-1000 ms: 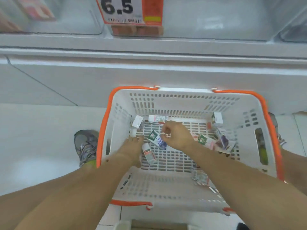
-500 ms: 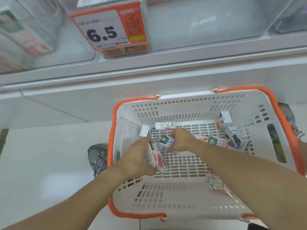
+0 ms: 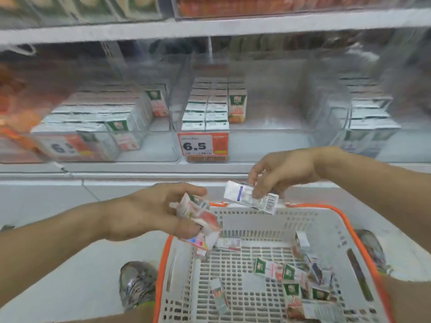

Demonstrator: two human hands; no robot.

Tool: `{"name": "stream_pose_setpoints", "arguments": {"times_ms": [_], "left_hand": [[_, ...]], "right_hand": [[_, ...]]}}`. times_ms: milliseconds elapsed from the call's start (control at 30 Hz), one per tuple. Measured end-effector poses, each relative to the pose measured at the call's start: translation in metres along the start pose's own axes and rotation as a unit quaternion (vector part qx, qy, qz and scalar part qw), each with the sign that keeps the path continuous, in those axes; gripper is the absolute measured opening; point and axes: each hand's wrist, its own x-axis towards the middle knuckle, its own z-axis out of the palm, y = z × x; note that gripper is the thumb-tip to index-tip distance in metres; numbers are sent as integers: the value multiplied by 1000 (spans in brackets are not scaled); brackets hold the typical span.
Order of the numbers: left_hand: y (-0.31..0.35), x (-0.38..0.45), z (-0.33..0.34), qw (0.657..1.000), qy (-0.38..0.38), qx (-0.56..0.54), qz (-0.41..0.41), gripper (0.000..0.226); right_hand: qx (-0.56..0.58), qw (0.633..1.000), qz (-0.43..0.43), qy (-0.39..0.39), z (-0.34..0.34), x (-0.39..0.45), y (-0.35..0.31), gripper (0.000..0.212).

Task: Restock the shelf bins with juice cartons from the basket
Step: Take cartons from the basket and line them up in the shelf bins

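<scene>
Gripping a red-and-white juice carton, the left hand hovers above the white plastic orange-rimmed basket; at two o'clock, the right hand pinches a white barcoded carton.

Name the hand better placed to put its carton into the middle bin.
Right hand, probably: it holds its carton higher, nearer the middle bin; the left hand sits lower.
</scene>
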Motion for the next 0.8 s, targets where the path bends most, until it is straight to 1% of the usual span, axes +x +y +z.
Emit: {"name": "stream_pose_setpoints", "arguments": {"times_ms": [67,133,200,267,333,400,500,600,667,700,733,767,800], "left_hand": [[5,-6,-2,999,-2,-45,28,93],[8,-7,-2,994,-4,-96,53,97],[17,-4,-2,988,-1,-126,91,99],[28,1,0,973,1,-189,132,93],[37,7,3,956,7,-251,154,85],[40,12,5,950,19,-267,164,79],[39,19,8,945,77,-269,169,99],[38,23,11,934,137,-286,163,106],[41,24,12,929,155,-290,167,106],[42,25,12,932,165,-277,168,97],[45,24,13,935,179,-257,166,80],[48,23,12,938,196,-236,161,60],[50,23,10,939,210,-223,157,46]], "right_hand": [[98,993,-65,26,6,-16,-6,53],[182,977,-104,35,20,-22,-8,65],[250,961,-116,35,35,-20,-14,80],[301,944,-135,21,48,-14,-21,86],[337,929,-152,8,58,-11,-28,91],[359,920,-158,23,63,-12,-31,93],[362,915,-174,51,65,-15,-33,92],[379,901,-196,78,68,-15,-35,90],[388,894,-204,96,70,-16,-38,79],[390,892,-202,108,70,-17,-41,70],[394,889,-197,124,70,-17,-44,62],[397,886,-194,139,70,-16,-46,58],[399,884,-193,152,70,-15,-49,57]]}}
